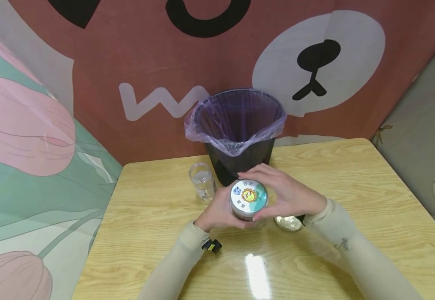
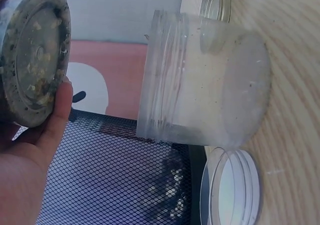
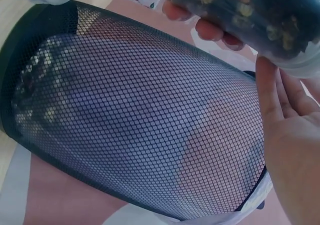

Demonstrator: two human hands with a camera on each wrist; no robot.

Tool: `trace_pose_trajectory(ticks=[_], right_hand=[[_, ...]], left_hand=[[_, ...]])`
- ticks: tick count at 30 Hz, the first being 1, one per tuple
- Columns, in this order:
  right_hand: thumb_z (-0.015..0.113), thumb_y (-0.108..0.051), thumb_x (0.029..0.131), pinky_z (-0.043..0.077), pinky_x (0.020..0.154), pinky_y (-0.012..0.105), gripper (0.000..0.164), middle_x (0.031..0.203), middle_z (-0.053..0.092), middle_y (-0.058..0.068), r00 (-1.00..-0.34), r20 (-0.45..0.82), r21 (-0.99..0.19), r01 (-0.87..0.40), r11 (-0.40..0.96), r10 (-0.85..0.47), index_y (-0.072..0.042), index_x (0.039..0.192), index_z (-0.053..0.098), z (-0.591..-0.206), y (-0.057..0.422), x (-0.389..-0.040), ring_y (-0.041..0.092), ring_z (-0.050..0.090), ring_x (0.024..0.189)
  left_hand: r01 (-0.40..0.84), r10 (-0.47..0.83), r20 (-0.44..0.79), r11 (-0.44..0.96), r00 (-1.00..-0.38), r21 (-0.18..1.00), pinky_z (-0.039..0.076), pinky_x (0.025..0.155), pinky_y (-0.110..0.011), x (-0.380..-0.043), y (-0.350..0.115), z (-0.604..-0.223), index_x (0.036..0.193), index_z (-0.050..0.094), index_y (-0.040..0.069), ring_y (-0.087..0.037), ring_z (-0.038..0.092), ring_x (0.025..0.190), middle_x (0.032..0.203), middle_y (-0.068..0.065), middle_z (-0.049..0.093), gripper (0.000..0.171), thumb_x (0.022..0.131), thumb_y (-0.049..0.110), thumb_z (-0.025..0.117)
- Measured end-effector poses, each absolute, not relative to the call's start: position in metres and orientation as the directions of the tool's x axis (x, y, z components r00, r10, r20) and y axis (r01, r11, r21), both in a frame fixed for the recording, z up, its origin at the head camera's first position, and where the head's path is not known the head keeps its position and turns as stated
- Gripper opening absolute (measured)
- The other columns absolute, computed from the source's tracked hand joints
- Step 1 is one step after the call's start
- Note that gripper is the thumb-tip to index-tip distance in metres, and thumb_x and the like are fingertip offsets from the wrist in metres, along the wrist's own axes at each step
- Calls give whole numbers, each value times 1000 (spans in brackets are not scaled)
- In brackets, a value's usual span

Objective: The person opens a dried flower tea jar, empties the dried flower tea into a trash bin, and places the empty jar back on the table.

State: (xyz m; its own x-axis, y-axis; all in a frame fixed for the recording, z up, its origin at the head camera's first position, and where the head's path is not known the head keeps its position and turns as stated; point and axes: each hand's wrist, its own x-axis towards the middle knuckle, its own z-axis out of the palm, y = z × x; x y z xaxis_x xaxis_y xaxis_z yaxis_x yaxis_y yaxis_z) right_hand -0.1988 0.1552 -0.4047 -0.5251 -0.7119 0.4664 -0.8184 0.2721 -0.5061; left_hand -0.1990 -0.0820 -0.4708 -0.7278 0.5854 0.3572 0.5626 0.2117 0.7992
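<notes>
Both hands hold a lidded clear jar [image 1: 245,212] up in front of the bin, its lid bearing a sunflower sticker [image 1: 249,195]. My left hand [image 1: 219,211] curls round its left side. From the right, my right hand [image 1: 285,192] grips it with thumb and fingers near the lid. Dark and yellowish dried flower-like pieces fill the jar [image 3: 250,10]; its underside [image 2: 37,55] faces the left wrist camera. Below it, a clear lidless jar [image 2: 210,80] stands upright on the table, mostly hidden by the hands in the head view.
A black mesh bin [image 1: 240,162] with a purple liner [image 1: 232,146] stands at the table's back edge. Another clear jar [image 1: 202,183] is left of it. A silvery round lid [image 1: 288,223] lies by the right wrist. The wooden table [image 1: 146,233] meets a printed cloth backdrop.
</notes>
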Motion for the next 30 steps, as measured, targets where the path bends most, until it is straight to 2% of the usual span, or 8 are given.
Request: trace_pose_trajectory(ticks=[5, 10, 20, 30], right_hand=[[90, -47, 76, 55, 102, 39, 99, 142, 56, 1, -527, 449, -502, -817, 285, -721, -11, 156, 45, -404, 156, -199, 14, 52, 128], [91, -52, 71, 55, 104, 42, 110, 144, 53, 5, -555, 435, -504, -803, 319, -709, -9, 159, 40, -405, 154, -198, 17, 54, 127], [91, -54, 70, 56, 101, 37, 110, 137, 56, 4, -540, 481, -493, -818, 296, -690, -6, 156, 43, -407, 151, -197, 13, 57, 121], [94, -41, 71, 52, 105, 41, 105, 145, 57, -1, -554, 421, -590, -769, 246, -718, -16, 159, 42, -408, 157, -200, 14, 51, 129]], left_hand=[[563, 581, 361, 210, -729, 799, 52, 108, -33, -201, -83, -471, 146, 50, 9, -16, 66, 119, 130, -8, 70, 101, 58, 14, 97], [543, 581, 356, 182, -732, 820, 51, 110, -34, -202, -83, -471, 150, 48, 9, -16, 66, 121, 132, -8, 69, 105, 57, 11, 96], [521, 586, 340, 168, -736, 837, 50, 111, -34, -200, -81, -468, 151, 46, 10, -16, 64, 123, 135, -8, 67, 104, 59, 9, 94], [548, 594, 356, 176, -721, 818, 51, 109, -33, -198, -80, -468, 151, 47, 9, -16, 66, 121, 133, -9, 69, 106, 58, 11, 97]])
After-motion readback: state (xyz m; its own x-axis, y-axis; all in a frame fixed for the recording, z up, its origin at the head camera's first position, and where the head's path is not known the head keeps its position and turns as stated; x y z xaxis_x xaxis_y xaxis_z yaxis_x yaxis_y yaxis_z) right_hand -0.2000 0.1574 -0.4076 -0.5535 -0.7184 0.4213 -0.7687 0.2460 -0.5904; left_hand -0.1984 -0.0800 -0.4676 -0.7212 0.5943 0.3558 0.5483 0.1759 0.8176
